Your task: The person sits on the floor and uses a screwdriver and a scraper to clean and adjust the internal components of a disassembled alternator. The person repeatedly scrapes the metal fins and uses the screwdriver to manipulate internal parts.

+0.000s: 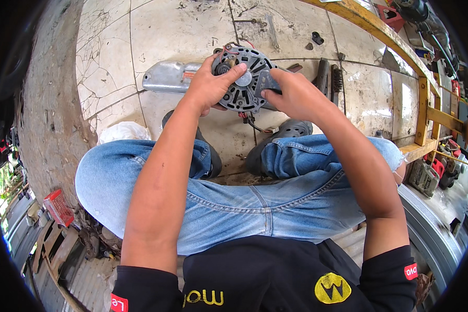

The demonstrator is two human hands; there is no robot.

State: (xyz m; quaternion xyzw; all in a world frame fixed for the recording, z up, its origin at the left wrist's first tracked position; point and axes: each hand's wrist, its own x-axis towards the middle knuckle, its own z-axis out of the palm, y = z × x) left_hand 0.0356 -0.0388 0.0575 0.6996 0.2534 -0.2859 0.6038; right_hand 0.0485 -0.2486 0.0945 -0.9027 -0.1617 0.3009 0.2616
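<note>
A round, slotted metal alternator point(243, 79) is held up between my hands above the tiled floor, its vented end face toward me. My left hand point(211, 83) wraps its left side, with the thumb lying across the face near the centre hub. On the right side, my right hand point(295, 92) pinches a flat dark grey piece point(267, 83) between thumb and fingers against the alternator's edge. Whether that piece is attached cannot be told. Short wires with a red connector point(246, 117) hang below the alternator.
A silver metal cover point(164, 77) lies behind my left hand. To the right are a dark brush point(337, 80) and a dark long part point(322, 75). A yellow metal frame point(424, 112) borders the right side. A white plastic bag point(122, 132) sits beside my left knee.
</note>
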